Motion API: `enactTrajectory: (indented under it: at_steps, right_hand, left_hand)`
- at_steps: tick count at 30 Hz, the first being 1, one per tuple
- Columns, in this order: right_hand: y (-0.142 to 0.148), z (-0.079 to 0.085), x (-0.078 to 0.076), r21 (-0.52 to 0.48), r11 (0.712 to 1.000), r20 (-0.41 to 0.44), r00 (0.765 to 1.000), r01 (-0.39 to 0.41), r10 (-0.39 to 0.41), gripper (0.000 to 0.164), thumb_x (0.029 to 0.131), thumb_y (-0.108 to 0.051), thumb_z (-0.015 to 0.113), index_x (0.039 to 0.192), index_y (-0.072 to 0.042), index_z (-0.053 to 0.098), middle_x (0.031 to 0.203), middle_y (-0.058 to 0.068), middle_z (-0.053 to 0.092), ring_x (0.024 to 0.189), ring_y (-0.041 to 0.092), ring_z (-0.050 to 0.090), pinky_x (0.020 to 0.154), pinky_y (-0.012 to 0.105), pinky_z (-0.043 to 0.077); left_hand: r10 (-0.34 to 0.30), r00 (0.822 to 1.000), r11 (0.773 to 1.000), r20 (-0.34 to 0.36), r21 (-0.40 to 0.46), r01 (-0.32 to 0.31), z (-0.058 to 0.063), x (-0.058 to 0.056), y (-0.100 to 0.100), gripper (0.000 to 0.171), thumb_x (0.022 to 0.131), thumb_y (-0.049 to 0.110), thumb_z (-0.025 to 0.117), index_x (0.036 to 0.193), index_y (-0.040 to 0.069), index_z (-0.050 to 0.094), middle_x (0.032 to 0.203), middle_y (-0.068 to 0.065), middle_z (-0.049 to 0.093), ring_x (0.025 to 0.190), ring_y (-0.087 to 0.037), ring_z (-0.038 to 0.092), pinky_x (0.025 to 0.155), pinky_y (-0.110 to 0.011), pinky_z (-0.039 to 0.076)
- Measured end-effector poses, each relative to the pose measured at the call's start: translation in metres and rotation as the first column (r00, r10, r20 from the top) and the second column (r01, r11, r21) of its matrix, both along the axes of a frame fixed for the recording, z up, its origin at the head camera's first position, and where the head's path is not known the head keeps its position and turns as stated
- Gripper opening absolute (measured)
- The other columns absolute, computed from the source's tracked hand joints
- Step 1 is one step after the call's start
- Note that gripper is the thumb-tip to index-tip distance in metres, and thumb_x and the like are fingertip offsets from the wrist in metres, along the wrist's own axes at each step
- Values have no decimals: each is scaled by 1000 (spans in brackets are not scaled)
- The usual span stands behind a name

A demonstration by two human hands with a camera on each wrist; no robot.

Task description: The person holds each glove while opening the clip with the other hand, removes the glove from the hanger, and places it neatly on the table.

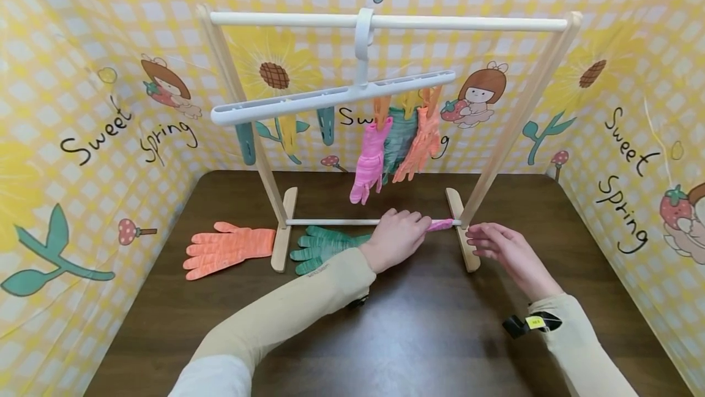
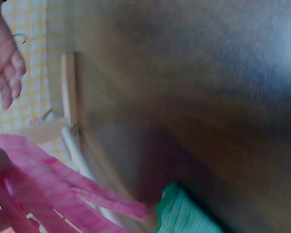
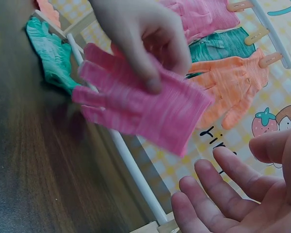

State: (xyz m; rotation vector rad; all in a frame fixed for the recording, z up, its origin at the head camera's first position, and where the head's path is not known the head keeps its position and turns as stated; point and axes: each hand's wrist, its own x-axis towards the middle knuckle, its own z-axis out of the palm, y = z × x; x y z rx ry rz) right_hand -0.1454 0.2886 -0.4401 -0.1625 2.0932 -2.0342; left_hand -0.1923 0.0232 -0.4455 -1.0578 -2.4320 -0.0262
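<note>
A pink knitted glove (image 3: 136, 102) is pinched between the thumb and fingers of my left hand (image 1: 398, 237), lifted in front of the rack's lower rod. In the head view my left hand covers most of it, so only a pink strip (image 1: 440, 224) shows. My right hand (image 1: 509, 256) holds nothing; its fingers are spread and slightly bent beside the rack's right foot. Behind, a second pink glove (image 1: 370, 161), a green glove (image 1: 400, 140) and an orange glove (image 1: 424, 143) hang from clips on a pale grey hanger (image 1: 330, 98).
The hanger hooks over the top rod (image 1: 468, 22) of a wooden rack. Several unused clips, such as a teal one (image 1: 246, 143), dangle on its left half. An orange glove (image 1: 231, 250) and a green glove (image 1: 322, 249) lie on the dark table (image 1: 385, 336).
</note>
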Motion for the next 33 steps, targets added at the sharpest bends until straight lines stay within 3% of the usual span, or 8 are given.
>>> enactTrajectory:
  at_steps: [5, 9, 13, 20, 23, 27, 30, 33]
  right_hand:
    - [0, -2, 0, -23, 1000, 0, 1000, -13, 13, 32, 113, -28, 45, 118, -8, 69, 111, -9, 75, 107, 12, 71, 90, 29, 57]
    - [0, -2, 0, -17, 1000, 2, 1000, -6, 6, 35, 113, -29, 45, 121, -3, 68, 110, -8, 75, 107, 11, 71, 90, 29, 57]
    - [0, -3, 2, 8, 1000, 11, 1000, 6, -6, 40, 113, -30, 46, 125, 4, 65, 110, -8, 75, 108, 13, 71, 91, 30, 57]
    - [3, -4, 6, 43, 999, 39, 999, 18, -19, 43, 113, -34, 47, 127, 3, 63, 112, -9, 74, 111, 14, 70, 93, 29, 56]
    - [3, -5, 7, 30, 999, 39, 999, 21, -22, 45, 113, -32, 46, 128, 7, 61, 111, -8, 74, 110, 14, 69, 93, 29, 56]
    - [5, -6, 8, 24, 999, 38, 999, 22, -23, 38, 113, -32, 46, 124, -1, 65, 112, -8, 74, 110, 14, 69, 93, 29, 56]
    - [5, -7, 9, 30, 999, 38, 999, 22, -23, 37, 113, -32, 46, 123, -4, 66, 113, -6, 74, 110, 15, 69, 93, 29, 56]
    - [6, -9, 9, 48, 999, 40, 999, 22, -24, 42, 113, -33, 45, 127, 2, 63, 113, -6, 74, 111, 15, 69, 93, 29, 56]
  left_hand:
    - [52, 997, 992, 58, -120, -45, -8, 11, 14, 9, 100, 23, 66, 107, 21, 71, 97, 5, 74, 85, -16, 72, 66, -32, 54]
    - [78, 989, 985, 127, -161, -57, -15, 17, 22, 9, 101, 22, 64, 105, 22, 72, 97, 5, 75, 85, -16, 73, 66, -33, 55]
    - [78, 977, 986, 197, -162, -46, -22, 22, 26, 9, 102, 20, 63, 101, 19, 72, 91, 4, 75, 79, -16, 73, 60, -33, 56]
    - [25, 966, 991, 256, -132, 9, -35, 21, 26, 10, 99, 22, 68, 92, 16, 69, 81, 2, 73, 72, -17, 73, 53, -33, 54]
    - [11, 951, 991, 308, -127, 30, -38, 20, 26, 14, 97, 28, 71, 93, 16, 69, 83, 2, 73, 76, -17, 73, 55, -34, 55]
    - [12, 918, 993, 397, -116, 37, -37, 22, 24, 18, 98, 33, 70, 99, 15, 70, 85, 1, 68, 78, -14, 69, 56, -32, 55]
    - [-1, 904, 995, 427, -93, 45, -37, 22, 22, 17, 101, 27, 65, 104, 13, 72, 87, 0, 68, 79, -14, 68, 57, -30, 54]
    - [-7, 896, 995, 444, -86, 50, -38, 22, 21, 17, 102, 17, 61, 110, 11, 74, 93, -3, 71, 84, -15, 70, 63, -29, 56]
